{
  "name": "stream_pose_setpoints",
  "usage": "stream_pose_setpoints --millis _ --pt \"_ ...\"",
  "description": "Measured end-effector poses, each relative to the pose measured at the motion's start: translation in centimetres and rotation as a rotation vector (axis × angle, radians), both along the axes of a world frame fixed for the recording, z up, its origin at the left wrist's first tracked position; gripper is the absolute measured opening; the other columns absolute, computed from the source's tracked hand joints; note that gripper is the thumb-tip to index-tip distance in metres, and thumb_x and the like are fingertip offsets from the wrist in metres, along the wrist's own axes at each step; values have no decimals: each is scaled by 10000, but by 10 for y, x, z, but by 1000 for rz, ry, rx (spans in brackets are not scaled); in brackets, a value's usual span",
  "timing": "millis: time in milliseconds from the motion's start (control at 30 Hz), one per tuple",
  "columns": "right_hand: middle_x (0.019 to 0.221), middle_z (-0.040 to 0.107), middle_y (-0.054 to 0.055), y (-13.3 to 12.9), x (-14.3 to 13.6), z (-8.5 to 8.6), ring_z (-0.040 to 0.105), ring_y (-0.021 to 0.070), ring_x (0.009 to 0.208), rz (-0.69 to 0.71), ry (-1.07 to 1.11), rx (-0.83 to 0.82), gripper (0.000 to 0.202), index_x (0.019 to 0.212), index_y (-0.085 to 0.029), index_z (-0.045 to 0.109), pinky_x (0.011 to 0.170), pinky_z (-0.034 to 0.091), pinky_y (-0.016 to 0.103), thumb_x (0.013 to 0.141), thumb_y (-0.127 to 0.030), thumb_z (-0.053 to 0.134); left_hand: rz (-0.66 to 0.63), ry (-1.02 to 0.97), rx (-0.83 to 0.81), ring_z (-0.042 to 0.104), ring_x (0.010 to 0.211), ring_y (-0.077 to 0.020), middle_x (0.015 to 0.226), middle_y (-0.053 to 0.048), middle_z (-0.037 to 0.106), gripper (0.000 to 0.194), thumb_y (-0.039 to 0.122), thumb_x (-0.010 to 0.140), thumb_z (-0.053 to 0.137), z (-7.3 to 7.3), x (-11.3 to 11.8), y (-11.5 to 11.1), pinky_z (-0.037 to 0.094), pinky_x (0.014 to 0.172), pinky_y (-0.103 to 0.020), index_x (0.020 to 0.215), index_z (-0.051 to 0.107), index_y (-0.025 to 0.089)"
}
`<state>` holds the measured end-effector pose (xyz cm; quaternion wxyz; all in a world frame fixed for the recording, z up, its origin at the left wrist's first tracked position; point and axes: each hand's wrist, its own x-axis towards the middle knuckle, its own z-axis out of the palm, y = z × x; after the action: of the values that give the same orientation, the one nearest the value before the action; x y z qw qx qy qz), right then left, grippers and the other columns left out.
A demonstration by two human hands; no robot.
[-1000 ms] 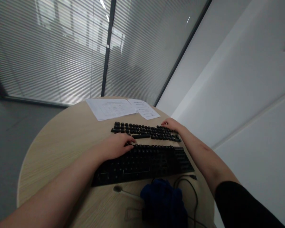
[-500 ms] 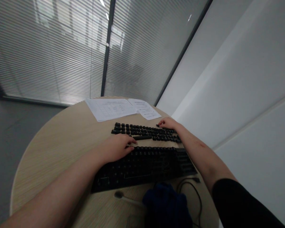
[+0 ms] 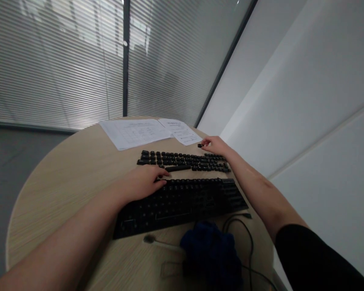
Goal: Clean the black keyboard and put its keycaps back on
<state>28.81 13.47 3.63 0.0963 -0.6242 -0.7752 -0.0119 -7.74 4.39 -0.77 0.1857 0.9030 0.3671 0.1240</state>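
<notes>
A black keyboard (image 3: pixel 182 202) lies across the table, its near part showing no keycaps. Beyond it, loose black keycaps (image 3: pixel 172 157) stand in rows, with a long bar-shaped keycap (image 3: pixel 178 168) at their near side. My left hand (image 3: pixel 147 180) rests at the keyboard's far left edge, fingers apart and nothing visible in them. Past the right end of the rows, my right hand (image 3: pixel 212 144) pinches a small black keycap (image 3: pixel 200 145) between its fingertips.
Printed papers (image 3: pixel 136 133) lie at the table's far edge. Near me are a blue cloth (image 3: pixel 210 250), a brush (image 3: pixel 160 243), a black cable (image 3: pixel 251 242) and a small wire-like frame (image 3: pixel 170 269). A wall rises to the right of the round table (image 3: pixel 54 182).
My right hand has lifted away from the rows toward the papers, with the keycap at its fingertips. My left hand has barely moved. The whole view has shifted slightly.
</notes>
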Motion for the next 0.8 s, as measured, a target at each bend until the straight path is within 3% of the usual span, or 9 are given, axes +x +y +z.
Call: stream_pose_setpoints --millis 67,167,300,400,567,800 --pt "950 782 62 -38 5 -1 698 192 854 39 99 67 247 1068 -176 755 839 517 311 853 -296 737 -2 5 0 698 1138 -315 1240 -112 761 449 395 920 494 -1 0 1 513 1018 -461 1257 740 229" --pt "992 799 70 -104 11 -17 718 205 828 102 364 127 399 1231 -201 718 753 553 321 864 -357 738 -12 -5 -12 705 1120 -314 1225 -115 766 456 398 921 492 -2 0 4 517 1006 -459 1261 739 219" --pt "977 806 72 -162 10 -44 721 204 776 126 415 143 274 1113 -239 783 684 557 318 890 -385 717 -18 -29 -16 702 1130 -313 1241 -105 763 440 396 914 511 -4 0 4 509 1026 -468 1242 749 225" --pt "1001 804 59 -171 3 -55 737 212 874 170 416 109 214 1068 -249 791 796 574 336 884 -339 730 -11 -16 -4 698 1150 -304 1275 -94 753 449 391 914 515 -1 1 0 507 1043 -463 1270 736 229" --pt "1089 781 64 -161 -5 -61 711 228 1051 279 388 114 169 1043 -245 778 985 532 393 882 -248 728 -17 -1 22 693 1178 -287 1312 -75 739 449 424 939 504 0 -1 -4 504 1070 -457 1291 719 248" --pt "1006 775 61 -160 3 -65 691 189 824 287 359 39 200 1099 -230 777 794 542 340 921 -274 697 -5 0 -2 672 1222 -288 1344 -62 725 454 476 957 511 -9 -6 5 488 1115 -480 1316 699 270"
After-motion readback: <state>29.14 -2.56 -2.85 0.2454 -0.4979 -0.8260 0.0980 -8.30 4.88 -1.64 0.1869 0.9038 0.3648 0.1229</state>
